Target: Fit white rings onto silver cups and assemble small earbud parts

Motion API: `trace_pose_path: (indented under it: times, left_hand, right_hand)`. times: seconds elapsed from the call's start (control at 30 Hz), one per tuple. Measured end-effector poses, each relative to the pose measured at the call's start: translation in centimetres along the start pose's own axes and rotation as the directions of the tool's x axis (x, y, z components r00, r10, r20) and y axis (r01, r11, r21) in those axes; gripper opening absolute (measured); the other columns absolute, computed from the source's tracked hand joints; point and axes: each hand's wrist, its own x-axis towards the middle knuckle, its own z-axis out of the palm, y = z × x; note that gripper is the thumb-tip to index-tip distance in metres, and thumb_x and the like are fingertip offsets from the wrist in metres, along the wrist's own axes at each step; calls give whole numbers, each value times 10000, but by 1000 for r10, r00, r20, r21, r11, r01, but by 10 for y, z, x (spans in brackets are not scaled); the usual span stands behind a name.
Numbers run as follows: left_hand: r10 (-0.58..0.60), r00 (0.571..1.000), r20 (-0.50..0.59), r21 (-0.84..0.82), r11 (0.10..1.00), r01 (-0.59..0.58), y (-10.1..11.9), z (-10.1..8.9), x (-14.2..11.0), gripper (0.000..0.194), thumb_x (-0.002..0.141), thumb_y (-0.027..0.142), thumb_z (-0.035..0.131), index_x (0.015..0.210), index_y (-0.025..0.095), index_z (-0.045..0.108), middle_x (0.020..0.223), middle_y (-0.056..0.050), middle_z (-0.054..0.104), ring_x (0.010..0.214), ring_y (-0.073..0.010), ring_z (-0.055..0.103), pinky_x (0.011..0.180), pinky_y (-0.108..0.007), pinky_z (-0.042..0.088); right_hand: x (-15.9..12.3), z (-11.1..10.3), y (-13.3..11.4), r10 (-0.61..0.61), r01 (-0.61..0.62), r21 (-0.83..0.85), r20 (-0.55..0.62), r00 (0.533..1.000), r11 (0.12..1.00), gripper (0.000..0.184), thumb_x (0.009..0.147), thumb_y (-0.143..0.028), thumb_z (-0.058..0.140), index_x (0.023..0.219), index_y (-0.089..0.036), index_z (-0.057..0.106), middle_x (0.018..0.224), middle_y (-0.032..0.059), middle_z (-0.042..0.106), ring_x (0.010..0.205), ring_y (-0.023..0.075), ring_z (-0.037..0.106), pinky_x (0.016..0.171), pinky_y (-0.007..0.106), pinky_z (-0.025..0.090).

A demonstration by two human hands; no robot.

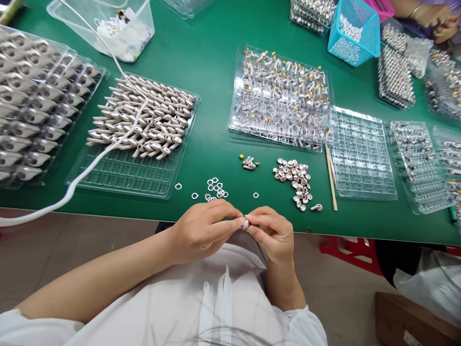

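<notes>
L hand [207, 228] & R hand [272, 231] meet at the table's near edge, thumb & fingertips of each pinched narrow on one small pale rounded piece [245, 224] w/ a dark patch. Piece sits b/w them, just right of the L fingertips, left of the R ones; both touch it, neither nearer. Long axis: can't tell (too small, mostly covered by fingers). Just beyond L hand, on the smooth green tabletop [216, 96]: loose flat white rings [219, 191], thin, w/ open centres. Beyond R hand, off to its right: heap of glossy beige cup-shaped shells [295, 184], hard plastic by the look. Farther L: clear ribbed plastic tray [137, 182], partly covered w/ slim beige stemmed housings [144, 120], smooth, rows slanted.
</notes>
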Motion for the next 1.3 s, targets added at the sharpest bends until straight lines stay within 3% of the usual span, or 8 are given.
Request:
trace_pose_path:
  times: [0.53,0.83,1.3]
  left_hand:
    - [-33,999,-14,-15,999,33,3,0,1,159,897,60,538,986,157,627,825,-88,726,687,-138,650,608,-228,528]
    - [-47,998,-31,-22,999,46,4,5,1,137,884,48,552,954,134,632,806,-93,715,686,-143,641,606,-236,533]
    - [-68,993,-98,-72,996,62,3,7,-4,190,846,0,594,1003,102,623,827,-111,725,734,-163,662,664,-273,569]
  right_hand:
    - [-2,1,-2,-66,66,-127,9,998,990,273,820,-156,731,1044,-309,765,909,45,755,792,173,704,610,280,576]
    - [-6,7,-1,-109,102,-150,-37,993,983,254,823,-130,713,1029,-277,733,927,50,736,829,185,694,705,333,589]
    - [-3,18,-6,-309,276,-324,-54,949,905,226,826,-66,675,989,-221,695,898,58,720,767,162,697,639,298,611]
